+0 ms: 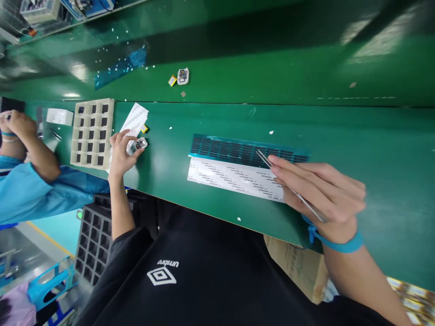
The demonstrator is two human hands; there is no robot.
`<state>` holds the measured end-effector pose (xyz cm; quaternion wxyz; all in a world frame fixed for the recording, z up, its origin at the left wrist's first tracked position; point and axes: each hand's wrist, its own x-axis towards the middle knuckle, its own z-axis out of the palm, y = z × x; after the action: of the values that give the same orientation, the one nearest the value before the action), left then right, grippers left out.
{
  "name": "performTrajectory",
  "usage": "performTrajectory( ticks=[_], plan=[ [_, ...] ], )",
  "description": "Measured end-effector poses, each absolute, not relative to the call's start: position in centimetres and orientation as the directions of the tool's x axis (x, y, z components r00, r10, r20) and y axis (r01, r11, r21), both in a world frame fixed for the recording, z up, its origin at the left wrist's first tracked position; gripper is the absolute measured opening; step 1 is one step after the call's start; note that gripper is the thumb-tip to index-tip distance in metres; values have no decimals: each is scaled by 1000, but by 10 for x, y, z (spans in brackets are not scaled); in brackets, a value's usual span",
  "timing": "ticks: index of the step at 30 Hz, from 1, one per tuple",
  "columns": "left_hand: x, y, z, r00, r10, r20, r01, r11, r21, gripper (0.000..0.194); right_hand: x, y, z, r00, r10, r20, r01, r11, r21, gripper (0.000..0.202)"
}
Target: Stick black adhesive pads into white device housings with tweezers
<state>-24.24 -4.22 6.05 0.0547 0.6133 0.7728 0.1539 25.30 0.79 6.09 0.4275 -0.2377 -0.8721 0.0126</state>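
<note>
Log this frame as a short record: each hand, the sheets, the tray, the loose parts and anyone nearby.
left hand: pinches small white device
right hand: holds tweezers, tips at blue film; contact unclear
blue film: bears rows of dark strips
printed white sheet: along film's near edge
beige tray: compartmented, beyond left hand
loose parts: second white device beside yellow piece
nearby: another person's hand, far left
</note>
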Motion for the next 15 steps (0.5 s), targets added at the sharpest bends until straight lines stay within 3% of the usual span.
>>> performTrajectory(
  ticks=[4, 6, 9, 11, 13, 15],
  plan=[
    [-231, -47, 64, -312, 938, 148, 892, 236, 385, 24, 252, 7, 64, -528, 417, 740, 392, 892, -223, 48],
    [-221, -46, 66, -355, 911, 209, 828, 203, 523, 26, 252, 5, 66, -559, 416, 717, 379, 897, -225, 52],
    [-213, -31, 68, -450, 828, 334, 612, 14, 791, 44, 252, 1, 67, -570, 426, 702, 372, 896, -242, 64],
    [-209, -13, 71, -507, 782, 362, 483, -91, 871, 53, 253, -1, 64, -564, 450, 693, 370, 887, -275, 72],
    [-196, 8, 77, -509, 792, 339, 388, -140, 911, 53, 254, 1, 59, -541, 466, 700, 366, 880, -303, 71],
    [-169, 27, 86, -442, 865, 238, 198, -165, 966, 47, 253, 4, 52, -464, 475, 748, 362, 872, -329, 52]
  ],
)
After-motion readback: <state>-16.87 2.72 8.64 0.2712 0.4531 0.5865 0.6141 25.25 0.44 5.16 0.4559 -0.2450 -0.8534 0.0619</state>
